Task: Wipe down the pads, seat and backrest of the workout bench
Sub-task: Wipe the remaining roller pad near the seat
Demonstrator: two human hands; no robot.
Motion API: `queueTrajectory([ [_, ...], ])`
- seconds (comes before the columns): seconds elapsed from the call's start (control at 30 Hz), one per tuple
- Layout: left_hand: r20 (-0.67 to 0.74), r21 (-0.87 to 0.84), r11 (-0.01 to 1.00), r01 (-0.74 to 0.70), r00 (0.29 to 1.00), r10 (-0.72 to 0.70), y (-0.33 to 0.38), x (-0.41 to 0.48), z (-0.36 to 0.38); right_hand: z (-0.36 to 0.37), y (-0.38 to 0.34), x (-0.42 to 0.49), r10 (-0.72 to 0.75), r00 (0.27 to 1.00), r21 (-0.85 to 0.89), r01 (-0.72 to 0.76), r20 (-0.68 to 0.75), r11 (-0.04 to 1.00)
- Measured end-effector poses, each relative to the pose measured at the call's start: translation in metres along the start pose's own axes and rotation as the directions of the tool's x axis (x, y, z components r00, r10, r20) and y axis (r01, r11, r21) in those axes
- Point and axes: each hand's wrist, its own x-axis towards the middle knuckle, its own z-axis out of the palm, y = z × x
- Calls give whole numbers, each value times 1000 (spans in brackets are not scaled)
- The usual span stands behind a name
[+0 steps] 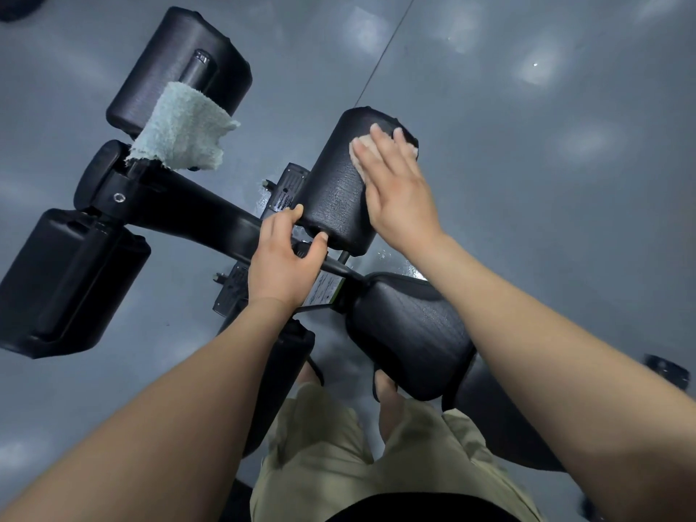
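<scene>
A black roller pad point(335, 190) of the workout bench stands in the middle of the view. My right hand point(395, 186) lies flat on its upper right side and presses a pale pink cloth point(361, 156) against it with straight fingers. My left hand point(286, 258) holds the pad's near end, thumb and fingers curled round its edge. A light green towel point(180, 130) hangs over the bench frame point(180, 209) further left. Another black pad point(410, 333) sits just below my right forearm.
Two more black roller pads point(180, 65) point(71, 280) sit at the upper left and left. The grey floor point(527, 145) is glossy, with wet spots near the bench. My legs in beige shorts point(339, 446) stand close to the frame.
</scene>
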Motion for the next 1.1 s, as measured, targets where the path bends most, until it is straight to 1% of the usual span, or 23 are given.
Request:
queueTrajectory([
  [0.1,-2,3,1000,2,1000,-2,0,0,0,2,-2,-23,-37,999,-2,37,21,999],
  [0.17,-3,4,1000,3,1000,-3,1,0,0,-1,1,-29,-54,999,-14,54,3,998],
  [0.23,-4,8,1000,1,1000,-1,0,0,-1,-7,5,-28,-60,998,20,61,-37,998],
  [0.33,-2,10,1000,8,1000,-8,0,0,-1,-16,4,-21,-35,998,93,40,-59,995],
  [0.43,8,0,1000,12,1000,-12,1,0,-2,-25,-4,-9,47,997,182,-35,-62,983],
  [0.5,17,-4,1000,20,1000,-20,2,-2,-4,-34,-10,0,72,996,187,-60,-55,981],
  [0.67,31,8,1000,23,999,-23,6,-4,-6,-54,-11,28,229,965,291,-256,125,922],
  [0.77,33,9,999,33,999,-33,6,-5,-6,-49,1,39,301,944,184,-322,131,929],
  [0.8,32,9,999,32,999,-32,5,-5,-6,-47,5,40,341,933,145,-355,114,923],
  [0.87,30,8,1000,29,999,-29,5,-5,-6,-44,8,40,374,927,85,-376,33,923],
  [0.9,29,6,1000,30,999,-30,4,-4,-6,-44,6,38,356,934,94,-354,-12,931],
  [0.97,32,4,1000,30,999,-30,4,-4,-6,-44,1,33,266,962,145,-256,-56,956],
  [1.03,30,7,1000,27,999,-27,4,-4,-6,-42,-3,25,150,988,131,-144,-38,981],
  [1.1,28,6,1000,26,999,-26,4,-3,-5,-37,-2,19,49,998,22,-50,38,999],
])
